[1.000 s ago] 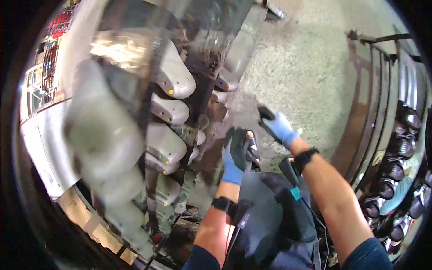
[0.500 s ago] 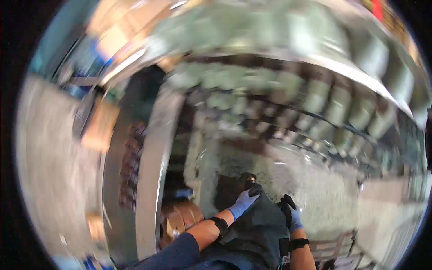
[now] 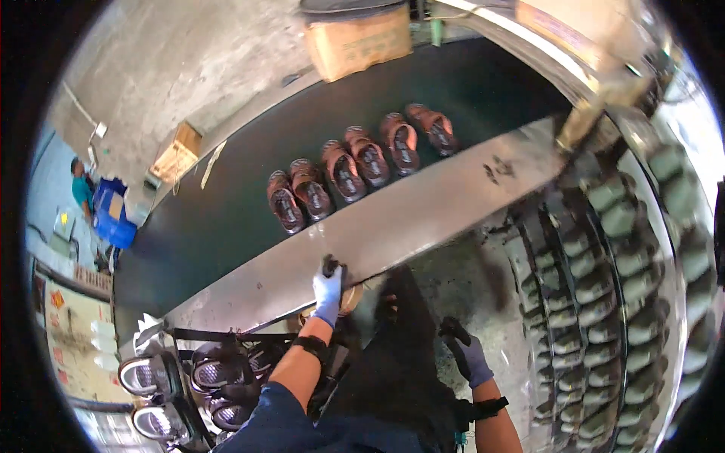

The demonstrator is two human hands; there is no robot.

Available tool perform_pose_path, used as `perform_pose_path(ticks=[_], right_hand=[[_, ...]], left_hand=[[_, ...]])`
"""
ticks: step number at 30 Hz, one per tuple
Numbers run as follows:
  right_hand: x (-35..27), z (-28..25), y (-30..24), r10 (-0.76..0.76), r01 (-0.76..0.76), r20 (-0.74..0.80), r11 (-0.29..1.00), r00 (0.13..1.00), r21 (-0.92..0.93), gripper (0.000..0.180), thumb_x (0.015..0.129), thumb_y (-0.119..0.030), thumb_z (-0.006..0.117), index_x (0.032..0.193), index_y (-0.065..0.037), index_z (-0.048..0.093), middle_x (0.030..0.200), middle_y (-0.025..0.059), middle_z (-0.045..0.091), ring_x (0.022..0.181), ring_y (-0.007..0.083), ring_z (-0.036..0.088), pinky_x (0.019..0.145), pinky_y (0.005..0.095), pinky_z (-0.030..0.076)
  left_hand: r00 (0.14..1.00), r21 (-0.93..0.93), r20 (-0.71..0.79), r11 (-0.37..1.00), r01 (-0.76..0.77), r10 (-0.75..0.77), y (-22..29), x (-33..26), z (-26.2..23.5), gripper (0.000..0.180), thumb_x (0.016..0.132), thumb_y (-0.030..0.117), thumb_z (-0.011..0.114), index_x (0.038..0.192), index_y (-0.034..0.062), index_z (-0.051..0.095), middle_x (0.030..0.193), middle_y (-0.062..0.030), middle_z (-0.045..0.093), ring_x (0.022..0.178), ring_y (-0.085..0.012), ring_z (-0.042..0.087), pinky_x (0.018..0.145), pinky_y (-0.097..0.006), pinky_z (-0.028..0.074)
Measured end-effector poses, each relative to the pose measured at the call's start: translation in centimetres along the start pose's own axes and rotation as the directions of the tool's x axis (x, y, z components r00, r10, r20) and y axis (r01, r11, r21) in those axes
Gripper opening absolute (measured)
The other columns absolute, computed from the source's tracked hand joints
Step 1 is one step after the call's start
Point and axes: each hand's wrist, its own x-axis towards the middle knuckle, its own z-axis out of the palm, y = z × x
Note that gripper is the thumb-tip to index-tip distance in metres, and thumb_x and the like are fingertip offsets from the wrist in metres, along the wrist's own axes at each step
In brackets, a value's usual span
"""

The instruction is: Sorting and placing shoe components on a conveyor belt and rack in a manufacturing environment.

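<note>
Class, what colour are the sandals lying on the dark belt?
Brown, with darker insoles: the sandals, in the head view.

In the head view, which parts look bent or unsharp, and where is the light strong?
Head view: the metal rail bows from the fisheye; the sandals are sharp; the grey shoe forms at the right rim blur and glare; the left hand is well lit.

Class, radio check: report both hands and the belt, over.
Left hand gloved, resting on the metal rail. Right hand gloved, hanging free, empty. Brown sandals lined up on the dark belt.

View has swung to the conveyor belt (image 3: 226, 219); left hand (image 3: 328, 291) now grips its metal edge (image 3: 423, 219).
</note>
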Motion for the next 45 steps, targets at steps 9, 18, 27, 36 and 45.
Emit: perform_pose_path(ticks=[9,18,27,36,45], right_hand=[[20.9,18.2,-24.7,-0.071,0.009,0.270,0.974,0.960,0.226,0.071,0.081,-0.013,0.065,0.142,-0.006,0.029,0.130,0.0126,0.049,0.114,0.0208,0.052,0.091,0.0322,0.047],[46.6,26.6,-30.3,-0.537,0.337,0.253,0.063,0.805,-0.939,0.045,0.074,-0.032,0.069,0.103,0.001,0.059,0.092,0.0226,0.063,0.083,0.0382,0.062,0.072,0.0476,0.049],[31.5,30.9,-22.2,-0.525,0.844,0.664,0.396,0.532,-0.362,0.041,0.078,-0.035,0.062,0.107,-0.005,0.064,0.090,0.0185,0.063,0.086,0.0383,0.060,0.073,0.0486,0.048],[15.4,16.9,-9.7,0.201,0.942,0.974,0.294,0.103,-0.160,0.060,0.075,-0.032,0.061,0.130,-0.011,0.048,0.136,0.0179,0.044,0.126,0.0359,0.039,0.105,0.0480,0.033],[12.1,10.6,12.4,0.592,0.907,0.733,0.008,0.335,-0.421,0.033,0.079,-0.035,0.059,0.078,-0.003,0.066,0.081,0.0208,0.064,0.076,0.0380,0.061,0.070,0.0486,0.048]], left_hand=[[0.951,0.691,-0.288,0.711,0.127,0.110,3.4,24.6,-4.6,0.103,0.067,0.048,0.074,0.137,-0.0103,0.025,0.128,-0.0288,0.045,0.118,-0.0392,0.048,0.098,-0.040,0.041],[0.901,0.504,-0.386,0.772,0.387,-0.199,4.8,30.3,-4.7,0.033,0.077,0.031,0.056,0.088,0.0028,0.067,0.098,-0.0225,0.065,0.091,-0.0381,0.063,0.080,-0.044,0.050],[0.737,0.011,-0.670,0.993,0.121,-0.083,-16.3,3.4,-5.9,0.035,0.086,0.022,0.057,0.109,-0.0036,0.056,0.105,-0.0131,0.062,0.093,-0.0256,0.061,0.079,-0.039,0.049],[0.227,-0.814,-0.509,0.550,0.185,-0.830,-10.1,-30.1,6.0,0.018,0.088,0.008,0.053,0.103,0.0010,0.061,0.099,-0.0095,0.065,0.084,-0.0210,0.063,0.073,-0.034,0.052],[-0.321,-0.953,-0.172,0.076,0.292,-0.931,-32.1,-49.7,11.2,0.031,0.090,0.015,0.051,0.118,0.0024,0.057,0.107,-0.0110,0.063,0.092,-0.0242,0.063,0.078,-0.035,0.053]])
